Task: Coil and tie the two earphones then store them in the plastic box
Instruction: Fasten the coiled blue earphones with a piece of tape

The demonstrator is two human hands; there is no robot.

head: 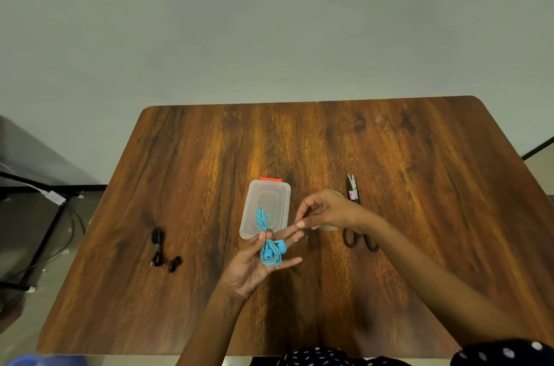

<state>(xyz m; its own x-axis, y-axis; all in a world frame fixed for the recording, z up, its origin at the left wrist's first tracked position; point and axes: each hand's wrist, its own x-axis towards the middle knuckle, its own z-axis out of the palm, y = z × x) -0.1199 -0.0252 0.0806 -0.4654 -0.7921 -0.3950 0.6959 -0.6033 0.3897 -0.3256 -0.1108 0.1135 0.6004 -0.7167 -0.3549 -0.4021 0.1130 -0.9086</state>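
My left hand [257,266] is palm up just in front of the plastic box. Its thumb pinches a coiled blue earphone [269,248] against the fingers, and the blue loops reach up over the box. The clear plastic box [281,194] with an orange latch lies open at the table's middle. My right hand [325,209] hovers to the right of the box with curled fingers, one fingertip meeting my left fingertips. Whether it pinches anything does not show. A black earphone [160,248] lies bundled on the table to the left.
A roll of clear tape [328,227] sits partly hidden under my right hand. Black thread snips [353,190] and black scissors [359,241] lie to the right of it. The wooden table [419,156] ends near a black metal frame [45,233] on the left.
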